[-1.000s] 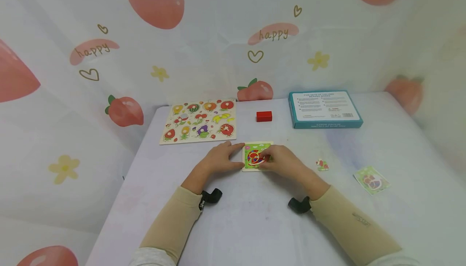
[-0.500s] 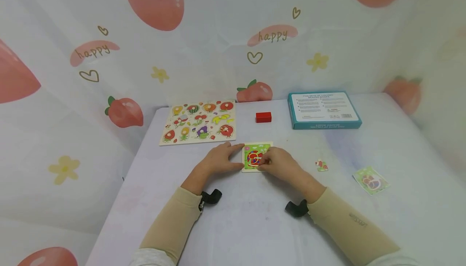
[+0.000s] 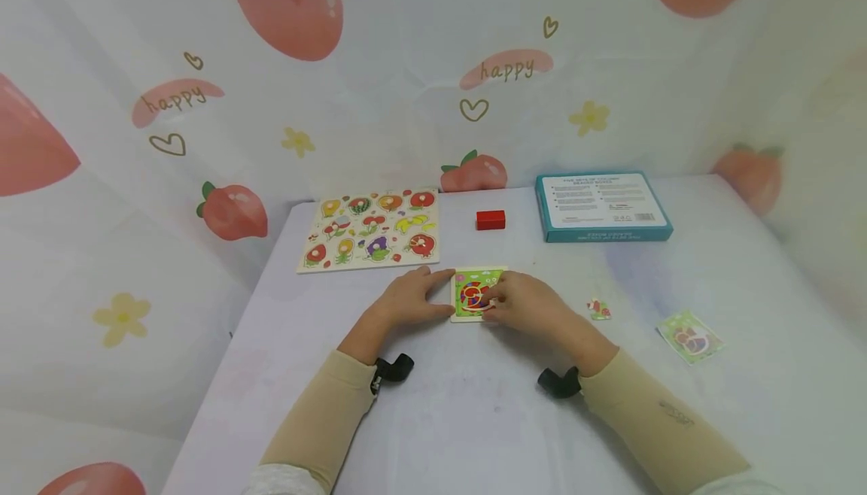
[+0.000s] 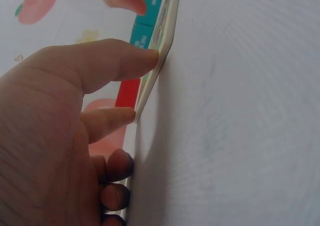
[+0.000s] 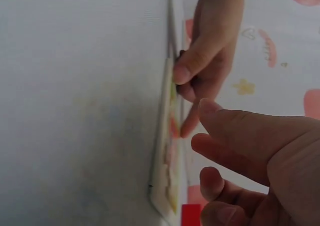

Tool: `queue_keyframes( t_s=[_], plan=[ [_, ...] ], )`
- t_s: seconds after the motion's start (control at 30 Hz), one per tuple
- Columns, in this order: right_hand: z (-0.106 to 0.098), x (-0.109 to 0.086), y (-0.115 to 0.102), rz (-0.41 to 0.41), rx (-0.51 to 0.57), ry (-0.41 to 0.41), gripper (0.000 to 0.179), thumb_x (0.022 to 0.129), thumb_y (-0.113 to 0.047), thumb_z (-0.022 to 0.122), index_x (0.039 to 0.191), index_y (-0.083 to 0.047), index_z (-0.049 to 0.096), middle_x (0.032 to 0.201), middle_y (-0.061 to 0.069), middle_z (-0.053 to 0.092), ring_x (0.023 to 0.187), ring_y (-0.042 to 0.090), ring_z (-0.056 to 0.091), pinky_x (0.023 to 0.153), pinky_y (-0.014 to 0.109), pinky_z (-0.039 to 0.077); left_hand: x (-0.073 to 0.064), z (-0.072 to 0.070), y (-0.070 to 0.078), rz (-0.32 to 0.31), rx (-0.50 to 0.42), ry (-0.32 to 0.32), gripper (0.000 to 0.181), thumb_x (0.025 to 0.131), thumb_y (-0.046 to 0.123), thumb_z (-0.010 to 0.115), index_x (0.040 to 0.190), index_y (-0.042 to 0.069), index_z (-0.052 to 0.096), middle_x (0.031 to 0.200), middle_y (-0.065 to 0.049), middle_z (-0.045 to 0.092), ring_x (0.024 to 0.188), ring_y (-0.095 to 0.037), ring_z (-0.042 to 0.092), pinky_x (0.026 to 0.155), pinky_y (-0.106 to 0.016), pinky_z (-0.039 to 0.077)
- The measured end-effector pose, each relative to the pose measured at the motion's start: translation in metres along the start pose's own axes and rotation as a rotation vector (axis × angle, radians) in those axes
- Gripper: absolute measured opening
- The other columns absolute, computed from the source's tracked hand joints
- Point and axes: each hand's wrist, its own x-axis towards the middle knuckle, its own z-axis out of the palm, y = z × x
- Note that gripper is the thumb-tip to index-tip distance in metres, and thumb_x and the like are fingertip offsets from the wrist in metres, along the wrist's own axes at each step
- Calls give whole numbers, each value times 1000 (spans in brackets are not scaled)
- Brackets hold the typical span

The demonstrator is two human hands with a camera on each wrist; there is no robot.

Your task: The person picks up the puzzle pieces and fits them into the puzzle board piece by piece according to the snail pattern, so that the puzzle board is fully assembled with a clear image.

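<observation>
A small square jigsaw puzzle (image 3: 467,296) with a light wooden frame lies flat, showing a red and blue spiral on green. My left hand (image 3: 409,296) rests its thumb and index finger against the left edge of the frame, the other fingers bent. Over the right part of the puzzle is my right hand (image 3: 531,301), which hides that side in the head view. Its thumb (image 5: 235,123) and index finger stand apart in the right wrist view, nothing between them. A loose puzzle piece (image 3: 599,309) lies to the right.
Behind the puzzle stands a red block (image 3: 491,220). A wooden fruit puzzle board (image 3: 359,260) lies back left, a teal box (image 3: 606,205) with a white label back right. A picture card (image 3: 691,337) lies at the right. Printed cloth hangs behind the table.
My right hand's fingertips, drawn together half a second ago, are now more spread over the puzzle. The left hand keeps its place at the frame.
</observation>
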Motion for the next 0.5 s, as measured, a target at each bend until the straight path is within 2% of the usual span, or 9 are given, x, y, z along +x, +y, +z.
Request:
queue_keyframes(
  t_s=[0.17, 0.5],
  plan=[
    [-18, -7, -5, 57, 93, 12, 35, 87, -33, 82, 117, -15, 77, 96, -2, 61, 91, 19, 55, 78, 35, 49, 0, -1, 1, -6, -2, 1, 75, 90, 53, 70, 157, 31, 44, 102, -2, 50, 89, -19, 50, 76, -36, 45],
    [-44, -23, -1, -10, 111, 106, 34, 90, -27, 81, 118, -10, 72, 92, 1, 58, 89, 22, 54, 73, 35, 48, 1, 1, 0, -12, -9, -1, 75, 89, 52, 70, 157, 33, 44, 101, -1, 50, 89, -19, 50, 73, -34, 44]
  ],
)
